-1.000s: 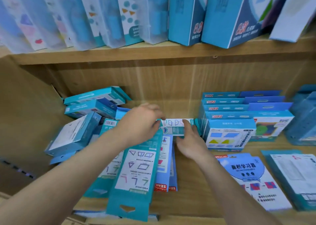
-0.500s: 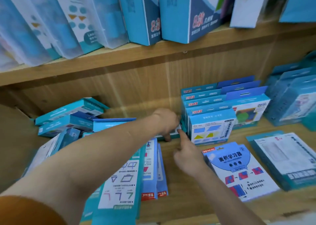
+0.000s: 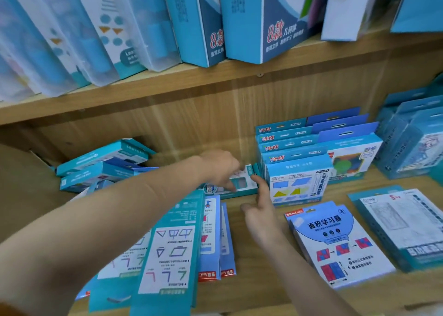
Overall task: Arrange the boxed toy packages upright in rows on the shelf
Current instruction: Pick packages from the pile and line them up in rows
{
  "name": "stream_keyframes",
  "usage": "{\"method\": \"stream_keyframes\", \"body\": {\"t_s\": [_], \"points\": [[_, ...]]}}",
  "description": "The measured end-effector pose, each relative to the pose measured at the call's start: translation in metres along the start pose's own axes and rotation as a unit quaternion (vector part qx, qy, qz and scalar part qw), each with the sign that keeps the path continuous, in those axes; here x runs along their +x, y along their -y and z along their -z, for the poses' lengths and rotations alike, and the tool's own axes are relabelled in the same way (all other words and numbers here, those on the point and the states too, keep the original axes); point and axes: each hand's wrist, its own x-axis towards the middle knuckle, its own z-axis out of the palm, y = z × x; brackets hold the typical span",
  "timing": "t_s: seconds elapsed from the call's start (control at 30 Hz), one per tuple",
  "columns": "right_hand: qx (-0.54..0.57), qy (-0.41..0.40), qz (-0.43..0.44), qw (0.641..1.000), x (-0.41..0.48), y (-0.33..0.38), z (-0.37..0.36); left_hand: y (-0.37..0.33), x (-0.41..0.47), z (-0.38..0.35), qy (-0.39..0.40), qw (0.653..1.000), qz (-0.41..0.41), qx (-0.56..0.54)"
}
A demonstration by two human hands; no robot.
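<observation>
My left hand (image 3: 219, 168) reaches across the lower shelf (image 3: 254, 289) and grips a small teal-and-white boxed package (image 3: 242, 183) from above, just left of an upright row of blue boxed packages (image 3: 297, 171). My right hand (image 3: 260, 210) touches the same small package's right end with its extended forefinger, the other fingers loosely bent. Long teal boxed packages (image 3: 167, 251) lie flat under my left forearm. More teal boxes (image 3: 103, 164) are piled loosely at the far left of the shelf.
Flat packages lie at the shelf front: a blue-and-white one (image 3: 335, 241) and a teal one (image 3: 402, 222). Upright blue boxes (image 3: 412, 143) stand at the far right. The upper shelf (image 3: 191, 80) holds tall leaning boxes. The wooden back wall (image 3: 191, 121) is close behind.
Both hands moved the small package rightward, up against the upright row. The camera has turned left and closer to the shelf.
</observation>
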Motion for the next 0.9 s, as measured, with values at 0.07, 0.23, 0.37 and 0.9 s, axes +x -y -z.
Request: {"method": "stream_keyframes", "body": {"t_s": [0.07,0.23,0.37,0.9], "points": [[0.071,-0.005,0.038,0.997,-0.001,-0.008,-0.006,-0.012,0.003,-0.008,-0.004,1.000,-0.023,-0.012],[0.145,0.007,0.086,0.986,-0.003,-0.017,-0.012,-0.018,0.000,-0.006,-0.092,0.995,-0.007,0.027],[0.203,0.035,0.152,0.967,-0.001,-0.001,-0.012,-0.004,-0.010,-0.005,-0.112,0.993,0.021,-0.008],[0.122,-0.084,0.066,0.987,0.050,0.063,-0.037,0.051,-0.119,-0.025,-0.243,0.943,0.087,-0.211]]}}
